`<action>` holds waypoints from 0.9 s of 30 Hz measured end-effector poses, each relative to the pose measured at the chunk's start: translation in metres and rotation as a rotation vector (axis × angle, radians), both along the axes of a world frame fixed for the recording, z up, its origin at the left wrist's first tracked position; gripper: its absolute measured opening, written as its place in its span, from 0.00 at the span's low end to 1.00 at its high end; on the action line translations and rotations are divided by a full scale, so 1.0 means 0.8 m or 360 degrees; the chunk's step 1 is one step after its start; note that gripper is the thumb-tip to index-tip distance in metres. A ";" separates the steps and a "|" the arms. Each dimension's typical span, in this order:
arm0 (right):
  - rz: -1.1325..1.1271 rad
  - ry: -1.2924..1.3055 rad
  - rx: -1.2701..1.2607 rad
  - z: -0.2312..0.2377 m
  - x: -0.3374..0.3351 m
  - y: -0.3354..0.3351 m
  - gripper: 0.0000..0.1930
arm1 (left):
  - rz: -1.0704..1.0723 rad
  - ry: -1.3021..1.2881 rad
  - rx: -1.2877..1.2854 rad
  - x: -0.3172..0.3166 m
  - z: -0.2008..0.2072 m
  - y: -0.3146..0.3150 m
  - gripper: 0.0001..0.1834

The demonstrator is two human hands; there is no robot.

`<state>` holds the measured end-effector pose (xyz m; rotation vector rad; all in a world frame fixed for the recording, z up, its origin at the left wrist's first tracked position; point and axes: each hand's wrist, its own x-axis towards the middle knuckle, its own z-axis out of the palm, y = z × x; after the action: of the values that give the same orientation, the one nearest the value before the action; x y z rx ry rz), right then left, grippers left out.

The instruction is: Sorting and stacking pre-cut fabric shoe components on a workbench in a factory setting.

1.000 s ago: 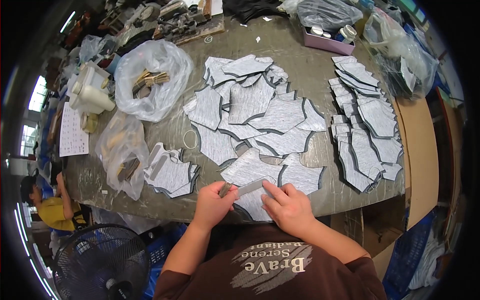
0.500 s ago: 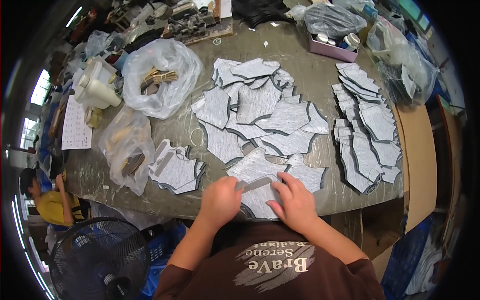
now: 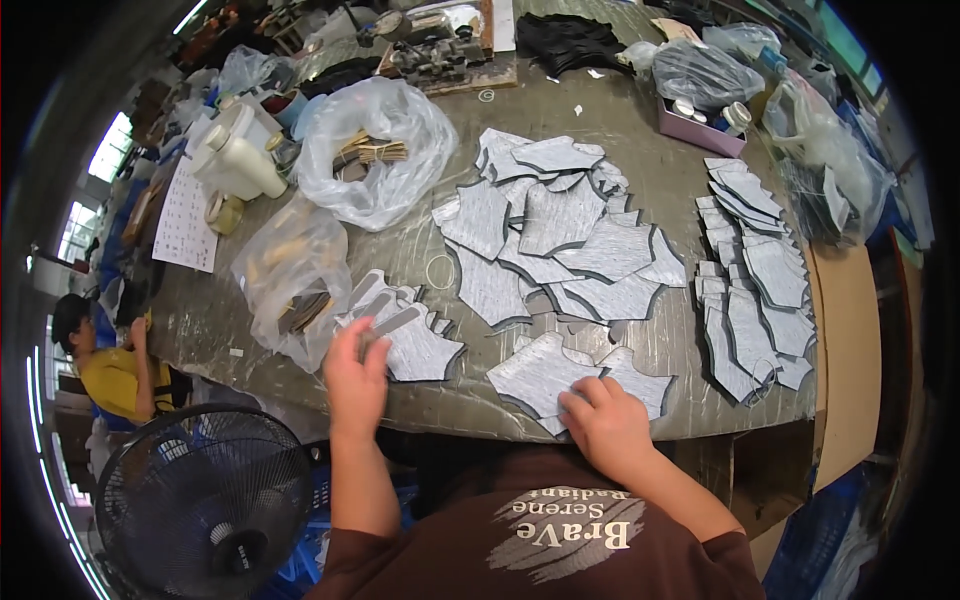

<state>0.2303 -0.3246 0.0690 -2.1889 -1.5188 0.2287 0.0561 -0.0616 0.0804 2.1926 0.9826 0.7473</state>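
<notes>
My right hand has its fingers curled over the edge of a grey streaked cut piece with a dark edge, at the table's front. A similar piece lies partly under it, on the right. To the left, my left hand is raised with thumb and forefinger apart, holding nothing I can see. Just beyond its fingertips is a small stack of grey cut pieces. On that stack lie narrow flat grey strips, one close to the fingers.
A loose heap of cut pieces covers the table's middle; overlapping rows lie at right. Plastic bags with tan pieces, a white bottle and a pink box stand around. A fan and another person are at left.
My left hand has moved left from the front piece to the small stack; the strip it held over that piece is gone from there. The whole view has shifted.
</notes>
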 end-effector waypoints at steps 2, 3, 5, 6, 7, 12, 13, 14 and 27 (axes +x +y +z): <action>-0.0008 0.0094 0.0053 0.006 0.000 0.003 0.10 | -0.0353 -0.0283 -0.0821 0.019 0.000 -0.052 0.19; -0.0014 0.0345 0.0292 0.007 -0.001 0.010 0.08 | -0.0494 -0.0391 -0.1281 0.029 0.001 -0.079 0.21; -0.0055 0.0580 0.0512 0.012 -0.002 0.024 0.06 | -0.0640 -0.0046 -0.1288 0.051 0.004 -0.114 0.19; -0.0083 0.0859 0.0524 0.018 -0.003 0.034 0.05 | -0.0659 -0.0049 -0.1297 0.057 -0.005 -0.125 0.19; -0.0110 0.1140 0.0536 0.022 -0.004 0.040 0.05 | -0.0780 -0.0199 -0.0941 0.061 -0.019 -0.134 0.19; -0.0216 0.1476 0.0534 0.011 -0.005 0.035 0.03 | -0.0832 -0.0167 -0.0462 0.074 -0.009 -0.141 0.17; -0.0223 0.1465 0.0508 0.012 -0.006 0.034 0.04 | -0.0865 -0.0180 -0.0374 0.076 -0.009 -0.141 0.15; -0.0229 0.1457 0.0483 0.013 -0.007 0.033 0.04 | -0.0897 -0.0190 -0.0285 0.077 -0.008 -0.141 0.13; -0.0293 0.1864 0.0473 0.009 -0.004 0.032 0.04 | -0.0877 -0.0236 -0.0229 0.082 -0.023 -0.147 0.14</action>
<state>0.2273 -0.2989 0.0760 -1.4348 -0.6182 0.9428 0.1215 -0.1794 0.0617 2.0996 0.3157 0.5448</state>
